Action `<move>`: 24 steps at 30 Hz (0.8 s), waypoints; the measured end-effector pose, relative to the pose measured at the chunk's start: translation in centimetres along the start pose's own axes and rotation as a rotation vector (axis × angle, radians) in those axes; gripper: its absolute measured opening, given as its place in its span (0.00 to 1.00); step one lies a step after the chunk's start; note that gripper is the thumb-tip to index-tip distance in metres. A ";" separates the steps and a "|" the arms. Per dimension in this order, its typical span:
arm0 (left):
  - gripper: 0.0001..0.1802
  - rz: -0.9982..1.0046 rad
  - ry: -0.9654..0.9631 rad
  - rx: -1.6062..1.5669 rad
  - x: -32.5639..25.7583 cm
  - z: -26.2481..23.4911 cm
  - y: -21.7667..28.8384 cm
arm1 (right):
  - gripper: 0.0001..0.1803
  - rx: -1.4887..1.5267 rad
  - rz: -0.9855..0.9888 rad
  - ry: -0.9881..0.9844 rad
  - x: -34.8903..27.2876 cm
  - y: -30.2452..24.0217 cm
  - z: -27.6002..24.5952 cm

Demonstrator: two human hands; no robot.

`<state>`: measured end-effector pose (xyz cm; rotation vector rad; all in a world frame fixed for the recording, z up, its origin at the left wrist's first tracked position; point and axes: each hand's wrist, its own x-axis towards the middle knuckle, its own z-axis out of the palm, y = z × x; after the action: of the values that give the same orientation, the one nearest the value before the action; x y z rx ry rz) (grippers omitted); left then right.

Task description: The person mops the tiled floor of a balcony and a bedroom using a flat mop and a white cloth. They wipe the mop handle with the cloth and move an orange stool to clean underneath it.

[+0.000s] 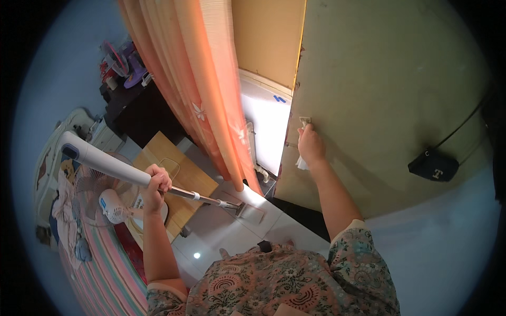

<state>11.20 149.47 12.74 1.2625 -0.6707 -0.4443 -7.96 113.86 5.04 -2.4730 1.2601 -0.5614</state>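
Note:
My left hand (156, 184) is wrapped round a long mop-like floor tool (113, 164), just where its thick white upper body meets a thin metal pole. The tool slants down to the right, and its flat head (250, 211) rests on the tiles. My right hand (312, 145) is closed at a small handle (304, 121) near the edge of a greenish-tan door (379, 105). Below that hand hangs a bit of white cloth or tissue (302, 164); what fixes it there is hidden.
Beside the door opening hangs an orange curtain (195, 89). To the left stand a wooden table (192, 179), a white fan (110, 203), a dark cabinet (142, 116) and a striped bed (103, 263). A black handbag (435, 166) hangs at the right.

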 end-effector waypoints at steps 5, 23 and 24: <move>0.06 0.019 0.124 0.106 -1.7 4.3 -3.9 | 0.15 0.011 -0.008 -0.063 6.7 2.8 1.8; 0.04 -0.149 0.009 0.155 3.2 6.7 -5.5 | 0.18 -0.047 -0.033 0.230 15.2 6.9 2.5; 0.04 -0.162 0.003 0.147 3.3 6.7 -5.4 | 0.16 -0.141 -0.038 0.131 15.0 7.5 2.1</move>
<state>9.37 141.06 9.26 1.4633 -0.6094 -0.5338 -4.11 97.54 2.92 -2.6182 1.3464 -0.6763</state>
